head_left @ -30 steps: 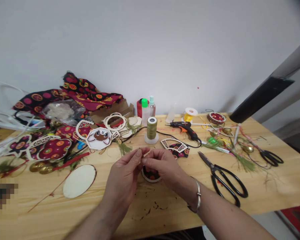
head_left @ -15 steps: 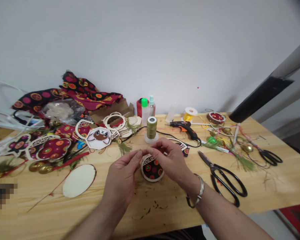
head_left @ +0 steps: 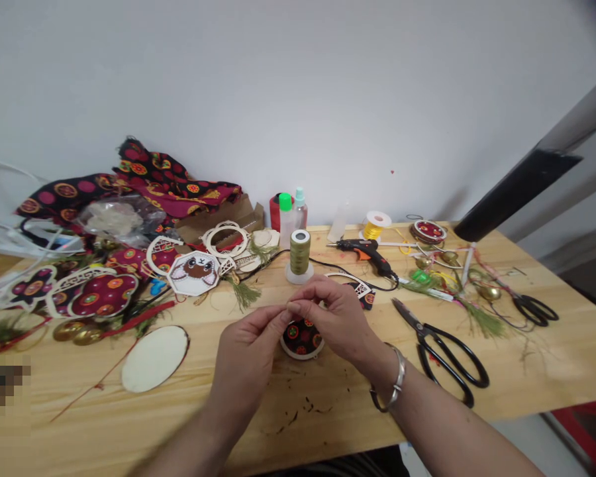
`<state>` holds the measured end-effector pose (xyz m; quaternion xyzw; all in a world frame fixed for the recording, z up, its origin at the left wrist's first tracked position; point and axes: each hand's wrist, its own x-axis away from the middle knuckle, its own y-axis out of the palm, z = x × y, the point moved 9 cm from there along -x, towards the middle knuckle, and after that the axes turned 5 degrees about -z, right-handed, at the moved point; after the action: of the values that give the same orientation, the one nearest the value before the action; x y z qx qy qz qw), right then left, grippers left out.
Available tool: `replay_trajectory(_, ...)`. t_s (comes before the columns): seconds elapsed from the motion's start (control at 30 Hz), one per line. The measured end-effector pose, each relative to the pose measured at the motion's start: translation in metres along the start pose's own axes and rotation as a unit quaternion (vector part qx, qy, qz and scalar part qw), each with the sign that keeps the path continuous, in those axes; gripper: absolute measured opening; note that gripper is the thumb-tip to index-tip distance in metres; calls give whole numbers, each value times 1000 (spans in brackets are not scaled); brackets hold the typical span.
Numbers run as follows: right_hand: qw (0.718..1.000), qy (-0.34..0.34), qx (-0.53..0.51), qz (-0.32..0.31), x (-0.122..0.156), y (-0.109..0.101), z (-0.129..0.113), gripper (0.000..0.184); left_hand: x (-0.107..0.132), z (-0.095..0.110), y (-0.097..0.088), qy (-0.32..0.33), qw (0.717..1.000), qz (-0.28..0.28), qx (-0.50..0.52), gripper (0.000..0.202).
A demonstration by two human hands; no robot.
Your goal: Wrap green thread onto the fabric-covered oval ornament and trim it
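My left hand (head_left: 251,344) and my right hand (head_left: 334,317) meet above the middle of the wooden table (head_left: 328,404). The fingertips of both pinch together at one spot, on something too thin to make out. Right below them lies a small round ornament (head_left: 302,338) with dark fabric dotted red and a pale wooden rim, partly hidden by my right hand. A silver bangle (head_left: 395,387) circles my right wrist. Just behind my hands stands an olive-green thread spool (head_left: 299,255).
Large black scissors (head_left: 442,351) lie right of my hands, smaller ones (head_left: 534,308) farther right. A glue gun (head_left: 367,252), yellow cord spool (head_left: 376,226) and bottles (head_left: 293,212) stand at the back. Patterned fabric (head_left: 144,179), wooden frames (head_left: 193,273) and an oval wooden disc (head_left: 153,358) fill the left.
My hands lifted slightly, showing the round ornament, then closed in over it again. The fingertips now pinch together a little higher and to the right.
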<state>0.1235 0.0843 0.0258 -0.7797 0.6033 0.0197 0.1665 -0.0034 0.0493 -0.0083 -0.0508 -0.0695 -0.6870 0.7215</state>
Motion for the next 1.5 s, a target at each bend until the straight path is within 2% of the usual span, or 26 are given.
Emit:
replay_trajectory(0.4,998,24,39,-33,0,6,4,13,0,1,1,26,999,-24,-38,14)
replay_trajectory(0.77,999,39,0,-4,-1,0,10,11,1,-16,10,-21,993,-69,95,31)
replay_trajectory(1.07,999,48,-20,9,-2,-5,9,16,-1,-17,5,-18,997,-47,56,22)
replay_trajectory(1.5,998,56,-20,25,-2,-8,11,15,2,-20,10,-44,992,-57,103,15)
